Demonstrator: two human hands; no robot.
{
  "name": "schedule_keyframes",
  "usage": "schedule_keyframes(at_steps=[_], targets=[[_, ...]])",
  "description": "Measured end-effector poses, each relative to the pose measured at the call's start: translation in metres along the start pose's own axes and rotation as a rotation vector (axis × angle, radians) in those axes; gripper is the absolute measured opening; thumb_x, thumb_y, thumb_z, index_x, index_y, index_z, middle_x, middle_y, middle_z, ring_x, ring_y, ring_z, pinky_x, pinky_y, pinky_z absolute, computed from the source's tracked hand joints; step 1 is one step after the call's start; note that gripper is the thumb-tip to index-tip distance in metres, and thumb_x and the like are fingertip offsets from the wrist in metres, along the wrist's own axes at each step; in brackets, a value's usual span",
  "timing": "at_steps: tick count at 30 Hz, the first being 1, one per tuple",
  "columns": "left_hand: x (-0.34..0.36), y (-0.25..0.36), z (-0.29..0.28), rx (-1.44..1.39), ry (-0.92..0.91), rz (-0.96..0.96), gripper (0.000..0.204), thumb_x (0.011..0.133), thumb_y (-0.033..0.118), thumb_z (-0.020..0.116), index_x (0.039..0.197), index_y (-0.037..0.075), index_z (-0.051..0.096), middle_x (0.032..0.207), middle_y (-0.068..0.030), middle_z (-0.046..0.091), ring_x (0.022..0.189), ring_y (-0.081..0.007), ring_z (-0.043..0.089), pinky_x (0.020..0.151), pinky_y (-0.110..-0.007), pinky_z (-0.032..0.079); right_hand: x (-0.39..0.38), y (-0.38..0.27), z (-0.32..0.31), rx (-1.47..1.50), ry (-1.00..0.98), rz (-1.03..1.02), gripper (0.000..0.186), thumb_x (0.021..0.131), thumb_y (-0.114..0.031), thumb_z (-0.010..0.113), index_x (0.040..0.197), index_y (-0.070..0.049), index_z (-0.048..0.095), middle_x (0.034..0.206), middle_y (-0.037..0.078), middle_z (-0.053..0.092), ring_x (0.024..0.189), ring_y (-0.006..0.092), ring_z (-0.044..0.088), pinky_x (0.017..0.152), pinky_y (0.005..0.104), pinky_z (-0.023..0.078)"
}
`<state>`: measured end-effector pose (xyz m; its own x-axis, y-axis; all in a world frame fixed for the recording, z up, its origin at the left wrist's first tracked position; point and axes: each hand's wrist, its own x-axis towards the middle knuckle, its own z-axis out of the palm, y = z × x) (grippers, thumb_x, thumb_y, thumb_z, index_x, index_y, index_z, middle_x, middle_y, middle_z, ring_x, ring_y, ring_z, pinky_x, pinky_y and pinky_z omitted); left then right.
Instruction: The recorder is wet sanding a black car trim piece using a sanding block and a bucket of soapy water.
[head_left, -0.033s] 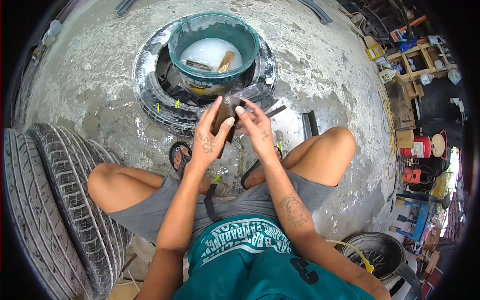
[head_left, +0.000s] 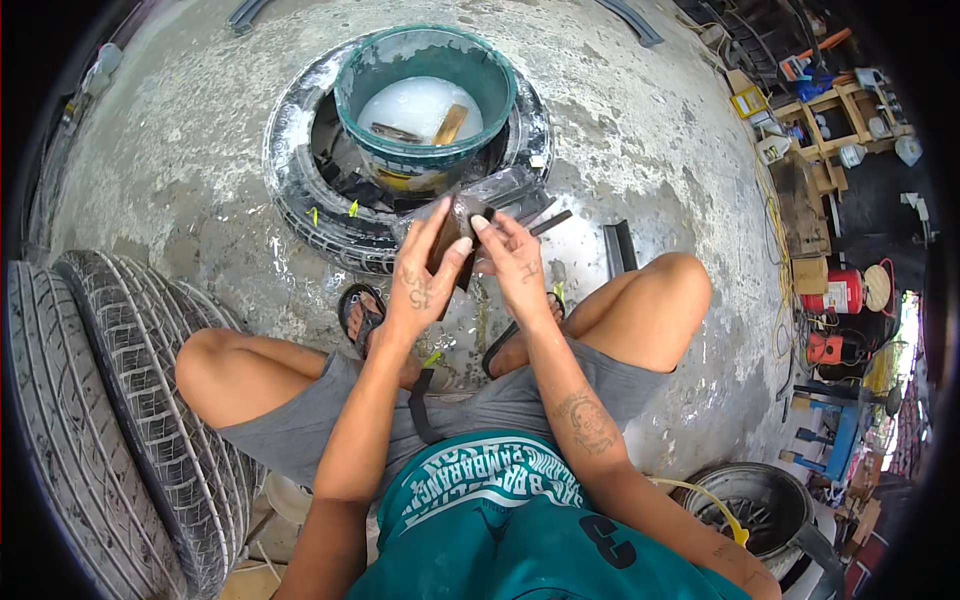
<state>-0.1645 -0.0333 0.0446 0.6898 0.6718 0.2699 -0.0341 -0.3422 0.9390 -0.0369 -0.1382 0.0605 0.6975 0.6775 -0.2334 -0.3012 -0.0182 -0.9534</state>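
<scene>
Both hands are raised in front of the bucket, fingers closed on a dark brown, bent thin sheet that looks like sandpaper [head_left: 456, 237]. My left hand [head_left: 424, 268] pinches its left side, thumb on the near face. My right hand [head_left: 511, 262] grips the right side, its thumb tip beside a dark edge; some of its fingers are hidden behind. Just beyond stands a green bucket [head_left: 340, 102] of cloudy whitish water, with a wooden piece [head_left: 450, 124] and a flat dark piece [head_left: 397, 132] in it.
The bucket stands inside a tyre [head_left: 285, 165] lying flat. Dark strips [head_left: 619, 248] lie on the wet concrete floor to the right. Large tyres [head_left: 130, 400] stand at my left. A wheel rim [head_left: 750, 510] is at lower right; tools and boxes crowd the right side.
Both hands have moved very slightly, and the brown sheet has shifted a little to the right and toward me. The grip stays the same.
</scene>
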Motion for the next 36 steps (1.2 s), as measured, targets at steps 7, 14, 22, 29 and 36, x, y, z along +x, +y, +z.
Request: schedule_keyframes(at_steps=[7, 14, 22, 29, 36], targets=[[-0.007, 0.002, 0.002, 0.13, -0.001, 0.028, 0.08, 0.095, 0.022, 0.086, 0.163, 0.0, 0.049, 0.12, -0.0191, 0.063, 0.111, -0.0334, 0.066, 0.098, -0.043, 0.054, -0.01, 0.002, -0.016, 0.21, -0.074, 0.12, 0.022, 0.113, -0.027, 0.063, 0.118, -0.006, 0.07, 0.104, 0.002, 0.078, 0.076, 0.0093, 0.072, 0.067, 0.0298, 0.063], [-0.011, 0.016, 0.005, 0.247, 0.091, 0.175, 0.064, 0.099, 0.007, 0.078, 0.16, 0.003, 0.056, 0.123, -0.0188, 0.067, 0.107, -0.0319, 0.066, 0.095, -0.04, 0.055, 0.001, 0.023, -0.024, 0.252, 0.071, 0.162, 0.022, 0.114, -0.03, 0.063, 0.116, -0.009, 0.071, 0.094, -0.003, 0.073, 0.073, 0.0069, 0.066, 0.064, 0.0269, 0.059], [-0.021, 0.0, 0.018, 0.357, 0.009, 0.145, 0.064, 0.101, 0.011, 0.075, 0.161, 0.002, 0.054, 0.136, -0.0221, 0.061, 0.12, -0.0399, 0.057, 0.106, -0.05, 0.047, -0.015, 0.012, 0.009, 0.301, 0.088, 0.082, 0.037, 0.117, -0.035, 0.056, 0.127, -0.004, 0.072, 0.087, -0.005, 0.065, 0.072, 0.0033, 0.06, 0.066, 0.0238, 0.057], [-0.018, -0.001, 0.013, 0.333, 0.052, 0.193, 0.063, 0.102, 0.008, 0.072, 0.162, 0.003, 0.054, 0.143, -0.0228, 0.062, 0.124, -0.0383, 0.06, 0.11, -0.048, 0.047, -0.013, 0.017, 0.01, 0.264, 0.078, 0.034, 0.034, 0.117, -0.037, 0.057, 0.12, -0.007, 0.074, 0.082, -0.007, 0.062, 0.07, 0.0038, 0.059, 0.066, 0.0221, 0.052], [0.006, 0.009, -0.016, -0.666, 0.233, -0.367, 0.051, 0.114, 0.026, 0.061, 0.157, 0.0, 0.049, 0.132, -0.0168, 0.073, 0.092, -0.019, 0.074, 0.08, -0.033, 0.064, 0.0, 0.021, -0.023, 0.252, 0.102, 0.048, 0.03, 0.115, -0.035, 0.06, 0.118, -0.008, 0.074, 0.094, -0.003, 0.072, 0.075, 0.0063, 0.063, 0.067, 0.0257, 0.054]])
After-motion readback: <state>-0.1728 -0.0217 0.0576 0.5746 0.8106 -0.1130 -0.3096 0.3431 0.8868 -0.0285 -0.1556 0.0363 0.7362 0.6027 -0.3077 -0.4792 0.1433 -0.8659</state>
